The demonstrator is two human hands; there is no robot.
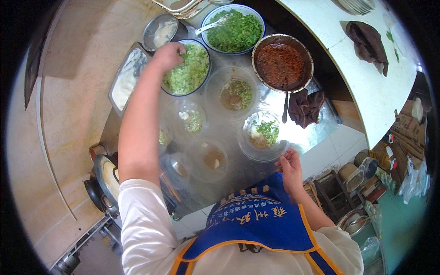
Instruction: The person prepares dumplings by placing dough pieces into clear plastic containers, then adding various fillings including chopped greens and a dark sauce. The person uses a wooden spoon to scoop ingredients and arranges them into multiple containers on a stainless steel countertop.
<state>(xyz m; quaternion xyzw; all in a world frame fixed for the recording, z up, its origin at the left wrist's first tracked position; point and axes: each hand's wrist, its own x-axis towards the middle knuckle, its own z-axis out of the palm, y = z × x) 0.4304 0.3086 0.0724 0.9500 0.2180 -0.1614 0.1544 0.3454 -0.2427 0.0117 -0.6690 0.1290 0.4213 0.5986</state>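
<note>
My left hand (169, 56) is over the near-left rim of a blue-rimmed bowl of chopped pale-green vegetable (189, 70). Its fingers curl down toward the pieces, and whether they pinch any is hidden. At the right, my right hand (291, 172) grips the rim of a clear plastic bowl (245, 149) holding white paste, brown powder and chopped greens. Similar clear bowls, one with brown powder and greens (235, 94), one with pale chopped bits (192, 120) and one with brown powder (213, 160), stand on the metal table (213, 192).
Behind are a bowl of chopped green herbs (237, 32) with a white spoon (211, 25), and a pot of red chili sauce (280, 65). A dark cloth (306, 108) lies beside the pot. White paste fills a metal tray (127, 79) at left; a metal bowl (160, 32) stands behind it.
</note>
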